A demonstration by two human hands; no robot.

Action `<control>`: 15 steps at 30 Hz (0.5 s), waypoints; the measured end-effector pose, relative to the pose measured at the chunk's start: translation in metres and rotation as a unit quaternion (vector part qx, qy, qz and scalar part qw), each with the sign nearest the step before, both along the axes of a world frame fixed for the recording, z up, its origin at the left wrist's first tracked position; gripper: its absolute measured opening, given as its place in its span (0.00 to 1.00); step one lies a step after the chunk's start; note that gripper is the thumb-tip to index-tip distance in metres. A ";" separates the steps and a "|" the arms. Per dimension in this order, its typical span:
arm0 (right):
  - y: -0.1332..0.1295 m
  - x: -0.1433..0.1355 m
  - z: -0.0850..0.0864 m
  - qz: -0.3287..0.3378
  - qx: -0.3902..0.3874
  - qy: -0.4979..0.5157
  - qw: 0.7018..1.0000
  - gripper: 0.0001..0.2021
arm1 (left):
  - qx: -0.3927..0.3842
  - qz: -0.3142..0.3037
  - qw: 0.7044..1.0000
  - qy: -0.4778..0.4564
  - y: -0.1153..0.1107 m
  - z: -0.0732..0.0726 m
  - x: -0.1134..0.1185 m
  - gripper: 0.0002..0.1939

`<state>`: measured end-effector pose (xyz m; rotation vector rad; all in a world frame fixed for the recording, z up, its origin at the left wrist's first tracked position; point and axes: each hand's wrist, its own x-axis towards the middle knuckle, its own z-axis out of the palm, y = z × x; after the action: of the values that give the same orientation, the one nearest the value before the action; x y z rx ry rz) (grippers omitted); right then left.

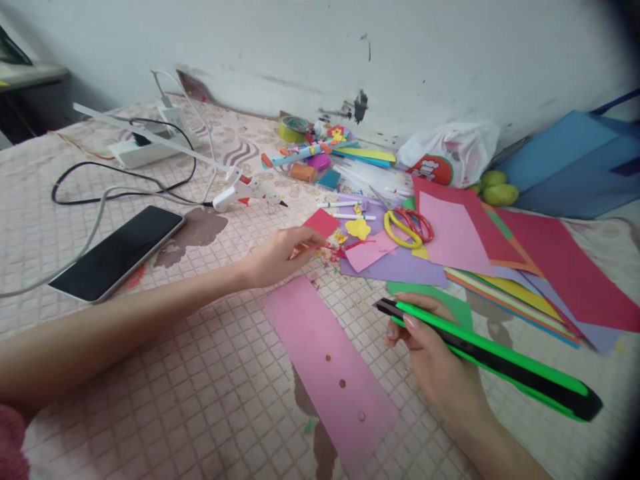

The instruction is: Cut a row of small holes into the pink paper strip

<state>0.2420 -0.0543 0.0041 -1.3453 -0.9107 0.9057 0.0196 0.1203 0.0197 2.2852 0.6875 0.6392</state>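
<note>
In my right hand is a green and black utility knife, its dark tip pointing left above the tablecloth. My left hand reaches to the small paper scraps, thumb and fingertips drawn together; what they pinch, if anything, is too small to make out. Between my hands lies a long pink paper strip with three small round holes down its lower half. A red paper piece is just beyond my left fingers. A small pink paper piece and a yellow paper flower rest on purple paper.
A white glue gun with a long glue stick stands behind my left hand. Left are a phone, cables and a power strip. Scissors, coloured sheets, a plastic bag, green fruit and a blue bag fill the right.
</note>
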 end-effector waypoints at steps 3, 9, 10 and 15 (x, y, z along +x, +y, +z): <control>0.000 0.000 0.003 -0.004 -0.001 0.014 1.000 0.09 | -0.016 -0.021 1.000 -0.013 -0.003 0.001 0.000 0.12; 0.002 -0.003 0.009 -0.027 0.009 0.029 0.999 0.08 | -0.022 -0.037 0.998 -0.037 -0.009 0.000 0.002 0.12; 0.002 -0.003 0.009 -0.033 0.014 0.026 0.999 0.09 | -0.013 -0.014 0.999 -0.050 -0.007 -0.001 0.002 0.13; 0.000 0.007 0.006 -0.033 0.008 -0.038 0.999 0.09 | 0.015 -0.007 0.998 -0.056 -0.010 -0.004 -0.007 0.12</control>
<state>0.2492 -0.0545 0.0100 -1.3964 -0.9246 0.7988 0.0129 0.1099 0.0161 2.2599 0.6123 0.7705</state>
